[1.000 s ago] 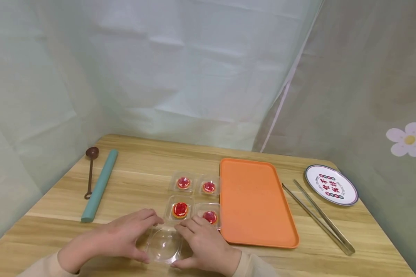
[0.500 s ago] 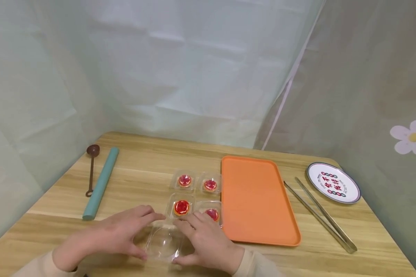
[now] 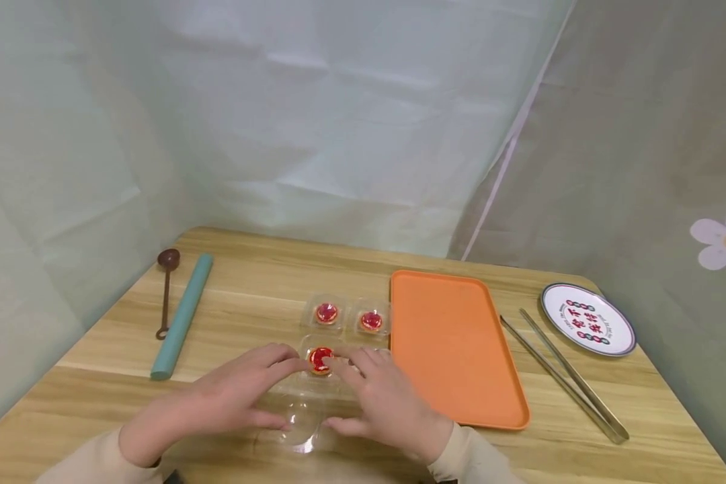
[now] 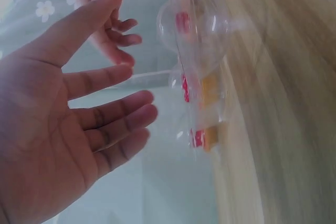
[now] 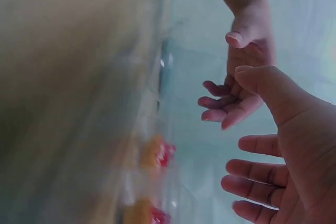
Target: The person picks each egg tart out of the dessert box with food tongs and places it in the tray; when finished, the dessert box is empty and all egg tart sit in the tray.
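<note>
Head view: compared with half a second earlier, the left hand [image 3: 242, 396] and the right hand [image 3: 387, 403] stand raised above the near clear plastic box [image 3: 305, 413] rather than down at its corners; the box remains on the table [image 3: 254, 269], closest to the person, and no filling shows in it. Three red-topped tarts [image 3: 320, 360] are visible in similar boxes just beyond; the right hand now hides most of a fourth box, whose tart showed before. The orange tray [image 3: 454, 349], to the right of this group, is unchanged, as are the metal tongs [image 3: 611, 427] and patterned plate [image 3: 587, 319] farther right and the teal rolling pin [image 3: 183, 316] and brown ladle [image 3: 168, 259] at left. Left wrist view (tilted, table along the right edge): the left hand's fingers are extended and apart, holding nothing, and a gap separates them from the clear domes; the right hand faces it. Right wrist view (also tilted, boxes blurred): the right hand's fingers are relaxed and likewise hold nothing, well clear of the tarts. The change suggests that the near box has been let go and rests unaided; whether it is fastened cannot be told.
</note>
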Demonstrator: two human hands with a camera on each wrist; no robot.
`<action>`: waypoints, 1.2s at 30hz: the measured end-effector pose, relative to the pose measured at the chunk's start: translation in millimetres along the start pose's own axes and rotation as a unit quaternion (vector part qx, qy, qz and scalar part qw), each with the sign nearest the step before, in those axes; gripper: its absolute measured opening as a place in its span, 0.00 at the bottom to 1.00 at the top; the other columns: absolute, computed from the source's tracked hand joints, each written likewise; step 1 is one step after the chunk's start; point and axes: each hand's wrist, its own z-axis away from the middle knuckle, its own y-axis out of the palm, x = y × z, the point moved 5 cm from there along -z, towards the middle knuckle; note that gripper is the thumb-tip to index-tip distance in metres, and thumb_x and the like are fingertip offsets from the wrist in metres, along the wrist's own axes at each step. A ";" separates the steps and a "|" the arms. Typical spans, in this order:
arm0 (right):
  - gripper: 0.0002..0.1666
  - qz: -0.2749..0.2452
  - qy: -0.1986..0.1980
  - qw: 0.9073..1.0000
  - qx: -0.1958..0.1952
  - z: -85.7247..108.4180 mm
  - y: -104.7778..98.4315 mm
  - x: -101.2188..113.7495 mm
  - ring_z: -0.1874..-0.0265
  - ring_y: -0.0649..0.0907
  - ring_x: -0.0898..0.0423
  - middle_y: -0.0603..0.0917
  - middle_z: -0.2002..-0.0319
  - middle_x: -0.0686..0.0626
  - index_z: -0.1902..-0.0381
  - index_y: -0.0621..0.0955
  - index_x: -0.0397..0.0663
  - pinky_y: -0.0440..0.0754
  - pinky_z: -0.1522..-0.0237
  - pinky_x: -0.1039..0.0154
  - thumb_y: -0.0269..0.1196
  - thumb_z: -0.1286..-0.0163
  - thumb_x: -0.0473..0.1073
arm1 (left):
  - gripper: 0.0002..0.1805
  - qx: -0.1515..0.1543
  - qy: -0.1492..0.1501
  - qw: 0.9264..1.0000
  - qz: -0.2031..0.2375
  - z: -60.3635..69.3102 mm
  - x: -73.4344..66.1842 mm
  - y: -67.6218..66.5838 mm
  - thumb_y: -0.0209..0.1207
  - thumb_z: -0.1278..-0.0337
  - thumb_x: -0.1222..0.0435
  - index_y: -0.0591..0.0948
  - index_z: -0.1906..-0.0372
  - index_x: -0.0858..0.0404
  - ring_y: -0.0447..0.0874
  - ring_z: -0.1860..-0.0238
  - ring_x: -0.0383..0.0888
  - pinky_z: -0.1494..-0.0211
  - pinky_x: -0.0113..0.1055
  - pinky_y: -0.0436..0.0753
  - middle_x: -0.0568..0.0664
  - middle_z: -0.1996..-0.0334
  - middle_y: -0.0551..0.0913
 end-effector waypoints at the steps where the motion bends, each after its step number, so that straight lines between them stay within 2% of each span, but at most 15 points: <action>1: 0.45 -0.002 -0.001 1.000 -0.002 -0.2 -2.4 -2.1 0.48 0.78 0.57 0.78 0.46 0.52 0.40 0.75 0.49 0.77 0.45 0.61 0.69 0.50 0.68 | 0.37 -0.009 0.002 1.000 -0.003 -1.2 -1.4 -0.2 0.67 0.54 0.43 0.73 0.38 0.54 0.76 0.48 0.41 0.45 0.42 0.81 0.42 0.47 0.77; 7: 0.45 -0.016 0.020 1.000 -0.006 1.3 -12.6 -17.2 0.47 0.78 0.54 0.79 0.47 0.50 0.40 0.75 0.48 0.79 0.46 0.59 0.71 0.52 0.65 | 0.39 -0.064 0.019 0.998 -0.014 -12.8 -4.6 1.2 0.71 0.59 0.47 0.74 0.38 0.55 0.74 0.43 0.46 0.43 0.45 0.80 0.47 0.44 0.76; 12: 0.42 -0.040 0.050 0.998 0.017 4.8 -14.0 -29.0 0.45 0.78 0.54 0.80 0.45 0.50 0.40 0.76 0.48 0.78 0.46 0.56 0.71 0.50 0.62 | 0.40 -0.102 0.033 0.994 -0.002 -26.9 -4.2 2.8 0.73 0.62 0.48 0.75 0.40 0.58 0.72 0.40 0.49 0.39 0.49 0.77 0.51 0.41 0.75; 14: 0.41 -0.056 0.061 0.996 0.032 6.0 -12.0 -33.5 0.44 0.78 0.53 0.80 0.43 0.49 0.40 0.76 0.48 0.78 0.44 0.55 0.71 0.48 0.61 | 0.40 -0.095 0.029 0.995 0.011 -32.7 -3.3 5.0 0.72 0.61 0.47 0.75 0.40 0.59 0.72 0.38 0.49 0.37 0.49 0.76 0.50 0.39 0.74; 20: 0.39 -0.095 0.083 0.990 0.070 8.7 -3.0 -43.0 0.43 0.77 0.53 0.78 0.41 0.48 0.40 0.76 0.46 0.77 0.40 0.55 0.71 0.46 0.59 | 0.41 -0.020 0.008 0.998 0.053 -46.6 -0.8 15.5 0.72 0.58 0.50 0.73 0.37 0.62 0.69 0.34 0.53 0.32 0.53 0.69 0.52 0.36 0.73; 23: 0.40 -0.094 0.085 0.988 0.088 9.3 1.5 -45.8 0.43 0.76 0.53 0.78 0.40 0.48 0.40 0.76 0.46 0.76 0.40 0.55 0.70 0.45 0.60 | 0.41 0.003 -0.008 0.998 0.056 -51.1 0.0 19.5 0.72 0.57 0.51 0.72 0.37 0.63 0.69 0.34 0.54 0.31 0.55 0.68 0.54 0.35 0.73; 30: 0.43 -0.085 0.101 0.984 0.121 10.1 10.1 -51.3 0.41 0.76 0.51 0.77 0.39 0.48 0.38 0.75 0.47 0.75 0.39 0.51 0.69 0.47 0.63 | 0.44 0.014 -0.033 0.998 0.049 -64.2 1.3 28.9 0.71 0.58 0.47 0.71 0.36 0.64 0.67 0.33 0.56 0.29 0.55 0.65 0.57 0.35 0.72; 36: 0.45 -0.082 0.111 0.980 0.140 10.9 18.4 -52.3 0.40 0.75 0.50 0.76 0.38 0.48 0.38 0.75 0.47 0.75 0.39 0.49 0.68 0.47 0.66 | 0.45 0.016 -0.031 0.998 0.042 -71.5 3.0 37.2 0.71 0.61 0.45 0.72 0.37 0.64 0.70 0.36 0.54 0.31 0.52 0.68 0.55 0.39 0.75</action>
